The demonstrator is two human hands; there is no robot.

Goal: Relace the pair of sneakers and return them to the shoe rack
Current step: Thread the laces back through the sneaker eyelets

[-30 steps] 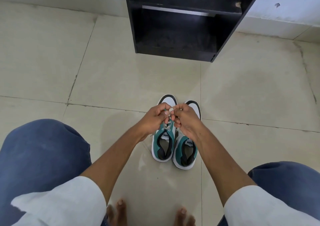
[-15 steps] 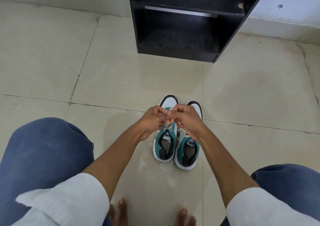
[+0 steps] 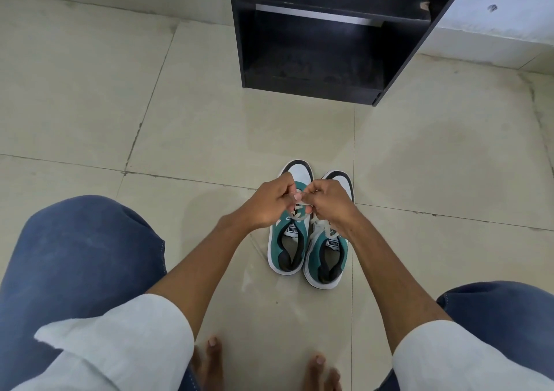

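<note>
Two teal and white sneakers stand side by side on the tiled floor, toes pointing away from me: the left sneaker and the right sneaker. My left hand and my right hand meet above the left sneaker's tongue, both pinching its white lace. The hands cover most of the lacing on both shoes. The right sneaker's lace lies loosely over its tongue. A black shoe rack stands further ahead, its shelves bare.
My knees in blue jeans flank the shoes on both sides, and my bare toes show near the bottom edge. A white wall base runs behind the rack. Beige floor tiles lie between the shoes and the rack.
Both hands stay on the left sneaker's lace and have shifted only slightly over it. The shoes have not moved.
</note>
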